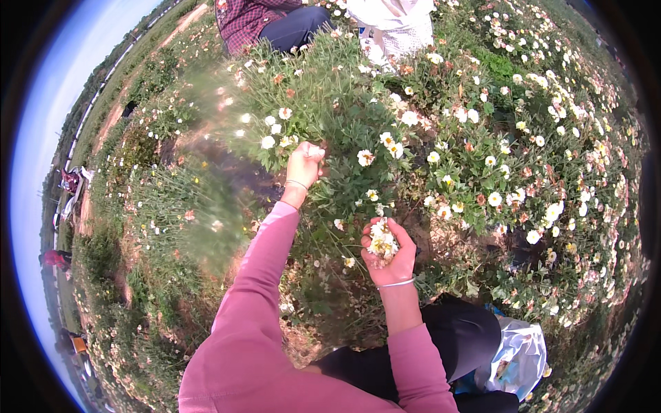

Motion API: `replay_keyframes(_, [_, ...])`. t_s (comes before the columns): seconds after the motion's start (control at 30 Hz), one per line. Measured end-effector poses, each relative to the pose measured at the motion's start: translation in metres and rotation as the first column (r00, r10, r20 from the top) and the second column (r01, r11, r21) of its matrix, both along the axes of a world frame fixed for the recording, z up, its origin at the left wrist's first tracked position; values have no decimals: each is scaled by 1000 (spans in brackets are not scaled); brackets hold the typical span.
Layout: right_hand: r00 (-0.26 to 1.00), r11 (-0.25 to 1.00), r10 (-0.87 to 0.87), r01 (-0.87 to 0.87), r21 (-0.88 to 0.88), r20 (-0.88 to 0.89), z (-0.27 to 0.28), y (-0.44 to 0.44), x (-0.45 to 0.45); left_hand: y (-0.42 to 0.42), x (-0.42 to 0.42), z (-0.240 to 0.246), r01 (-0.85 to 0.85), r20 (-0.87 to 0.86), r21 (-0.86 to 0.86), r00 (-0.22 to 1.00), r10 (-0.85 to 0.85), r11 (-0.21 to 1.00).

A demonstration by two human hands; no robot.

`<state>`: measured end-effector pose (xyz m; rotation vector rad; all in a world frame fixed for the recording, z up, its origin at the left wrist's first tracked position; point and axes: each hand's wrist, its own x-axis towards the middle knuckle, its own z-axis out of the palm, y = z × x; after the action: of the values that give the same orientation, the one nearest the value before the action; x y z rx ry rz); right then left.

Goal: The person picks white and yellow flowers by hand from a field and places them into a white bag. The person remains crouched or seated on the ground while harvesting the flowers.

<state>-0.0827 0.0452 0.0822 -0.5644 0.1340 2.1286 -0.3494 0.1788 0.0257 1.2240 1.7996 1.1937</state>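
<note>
In the middle of the view my left hand (pixel 304 164) reaches forward among white blooms, its fingers curled; a pale thing, perhaps a flower, shows at the fingers, but I cannot tell whether it is gripped. Lower and to the right, my right hand (pixel 390 250) is turned palm up and cupped around a bunch of picked white and yellow flower heads (pixel 382 241). White flowers (pixel 268 142) on green plants stand just left of my left hand. A white flower with an orange centre (pixel 365 157) grows between and beyond the hands.
A seated person in a checked shirt (pixel 248 26) is at the top, beside a large white sack (pixel 408 33). A plastic bag (pixel 521 356) lies by my knee at the lower right. Dense flowering plants (pixel 552 211) spread to the right. People and vehicles are far off left.
</note>
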Motion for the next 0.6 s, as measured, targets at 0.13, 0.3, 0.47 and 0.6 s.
replay_keyframes(0.13, [999,998,-51,51,41,11,1,-1,5,-43,-3,55,-213,32,269,977,212,939])
replay_keyframes(0.3, [1000,999,-28,28,19,8,4,-8,-6,-7,-35,55,-178,-138,124,971,194,976])
replay_keyframes(0.47, [999,998,-15,13,62,35,-1,-10,-7,8,-59,38,-223,29,138,975,221,965])
replay_keyframes(0.6, [997,995,-77,75,72,26,-6,-7,4,-27,-32,77,-171,65,246,985,160,954])
